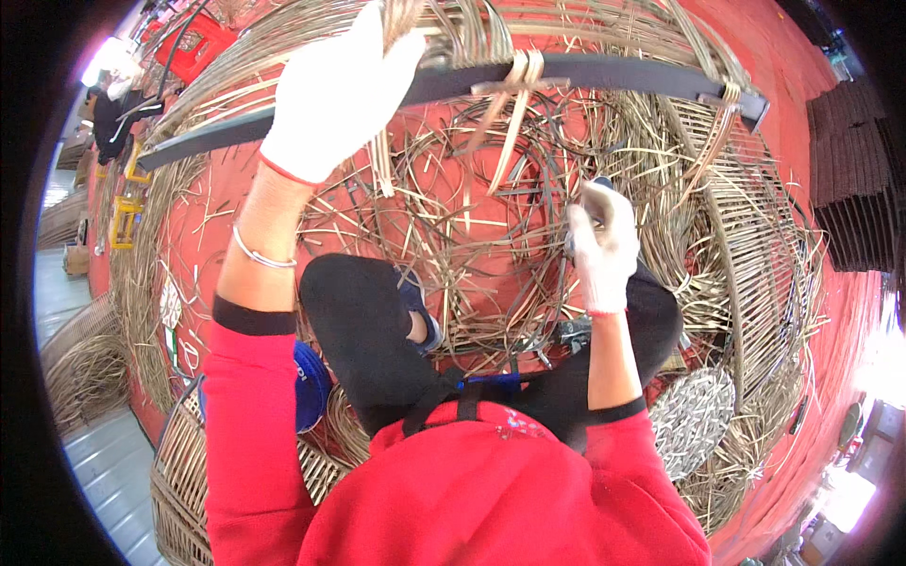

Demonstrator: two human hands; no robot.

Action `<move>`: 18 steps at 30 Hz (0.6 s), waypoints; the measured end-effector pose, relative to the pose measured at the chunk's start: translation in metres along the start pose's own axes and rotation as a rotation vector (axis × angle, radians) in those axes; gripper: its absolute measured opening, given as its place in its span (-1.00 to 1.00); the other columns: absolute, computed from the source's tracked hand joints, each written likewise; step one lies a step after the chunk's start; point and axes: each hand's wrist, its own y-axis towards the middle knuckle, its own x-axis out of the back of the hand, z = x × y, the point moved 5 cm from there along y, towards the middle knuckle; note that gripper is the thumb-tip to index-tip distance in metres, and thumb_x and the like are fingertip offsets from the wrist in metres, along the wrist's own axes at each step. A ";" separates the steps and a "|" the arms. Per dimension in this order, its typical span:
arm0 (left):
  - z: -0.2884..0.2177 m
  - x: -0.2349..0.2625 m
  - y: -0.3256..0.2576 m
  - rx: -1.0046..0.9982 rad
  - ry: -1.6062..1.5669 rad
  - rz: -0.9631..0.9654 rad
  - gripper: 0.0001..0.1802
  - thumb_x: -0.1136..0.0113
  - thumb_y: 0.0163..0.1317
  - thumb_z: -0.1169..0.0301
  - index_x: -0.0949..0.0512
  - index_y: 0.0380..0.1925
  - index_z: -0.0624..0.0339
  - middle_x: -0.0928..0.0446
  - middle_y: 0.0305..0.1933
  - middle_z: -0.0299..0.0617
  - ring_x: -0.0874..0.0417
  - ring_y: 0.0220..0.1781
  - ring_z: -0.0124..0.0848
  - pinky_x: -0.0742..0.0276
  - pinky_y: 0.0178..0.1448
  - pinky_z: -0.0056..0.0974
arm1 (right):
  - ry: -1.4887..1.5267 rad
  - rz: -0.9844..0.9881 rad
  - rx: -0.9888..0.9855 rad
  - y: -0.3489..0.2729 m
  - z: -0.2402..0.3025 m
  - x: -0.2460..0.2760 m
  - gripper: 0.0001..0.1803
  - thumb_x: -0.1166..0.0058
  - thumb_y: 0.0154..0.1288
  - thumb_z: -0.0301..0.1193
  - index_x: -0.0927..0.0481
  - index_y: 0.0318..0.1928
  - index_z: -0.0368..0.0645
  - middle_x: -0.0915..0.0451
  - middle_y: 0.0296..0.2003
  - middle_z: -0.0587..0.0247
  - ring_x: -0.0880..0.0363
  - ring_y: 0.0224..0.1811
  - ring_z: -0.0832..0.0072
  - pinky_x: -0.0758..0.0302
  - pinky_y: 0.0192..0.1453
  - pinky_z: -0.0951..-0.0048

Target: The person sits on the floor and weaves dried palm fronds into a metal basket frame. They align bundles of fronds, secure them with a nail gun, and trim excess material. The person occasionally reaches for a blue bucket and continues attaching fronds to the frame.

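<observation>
My left hand (344, 94), in a white glove, is up at the far left over a dark curved metal bar (623, 71). Its thumb and fingers close around a bundle of pale rattan strips (403, 17), partly cut off by the upper picture edge. Farther right along the bar, other strips are wrapped around it and tied, their loose ends (511, 151) hanging down. The bar belongs to a woven rattan frame (604, 33) behind it. Above my right knee, my right hand (606, 247), also gloved, is curled around a small dark tool (570, 243); its kind is mostly hidden.
Loose rattan scraps (453, 255) litter the red floor (212, 274) around my legs. A slatted woven panel (755, 245) lies at right, near a round woven grey seat (694, 420). A blue round object (311, 387) sits by my left thigh. Brown stacked panels (854, 179) stand far right.
</observation>
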 end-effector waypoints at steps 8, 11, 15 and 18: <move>-0.051 -0.074 -0.021 0.248 -0.257 0.197 -0.67 -0.37 0.11 0.18 -0.59 -0.34 0.23 -0.46 -0.55 -0.12 -0.49 -0.52 -0.13 -0.41 -0.41 -0.10 | -0.463 0.404 0.030 0.084 -0.218 -0.176 -0.52 -0.25 0.15 -0.20 -0.59 0.06 -0.14 -0.63 -0.08 0.00 -0.58 0.04 0.09 -0.51 0.16 0.13; -0.062 -0.089 -0.030 0.100 -0.499 0.251 -0.76 -0.30 0.05 0.22 -0.58 -0.40 0.13 -0.36 -0.64 -0.24 -0.44 -0.59 -0.28 -0.33 -0.46 -0.21 | -0.507 0.403 -0.014 0.124 -0.309 -0.213 -0.62 -0.20 0.14 -0.22 -0.61 -0.04 -0.10 -0.65 -0.17 0.00 -0.62 -0.06 0.03 -0.54 0.08 0.07; -0.059 -0.106 -0.035 -0.007 -0.639 0.349 -0.77 -0.16 0.07 0.28 -0.57 -0.31 0.17 -0.33 -0.62 -0.36 -0.44 -0.59 -0.44 -0.31 -0.43 -0.27 | -0.795 0.336 -0.046 0.153 -0.401 -0.240 -0.68 -0.14 0.18 -0.25 -0.59 -0.08 -0.09 -0.65 -0.17 0.02 -0.63 -0.10 0.02 -0.55 0.04 0.03; -0.057 -0.112 -0.046 -0.147 -0.493 0.468 -0.70 -0.14 0.20 0.21 -0.58 -0.19 0.19 -0.59 -0.42 -0.22 -0.62 -0.42 -0.37 -0.53 -0.24 -0.19 | -0.914 0.363 0.024 0.156 -0.449 -0.256 -0.63 -0.08 0.22 -0.30 -0.57 0.05 -0.07 -0.65 -0.09 0.03 -0.63 -0.08 0.01 -0.54 0.06 0.01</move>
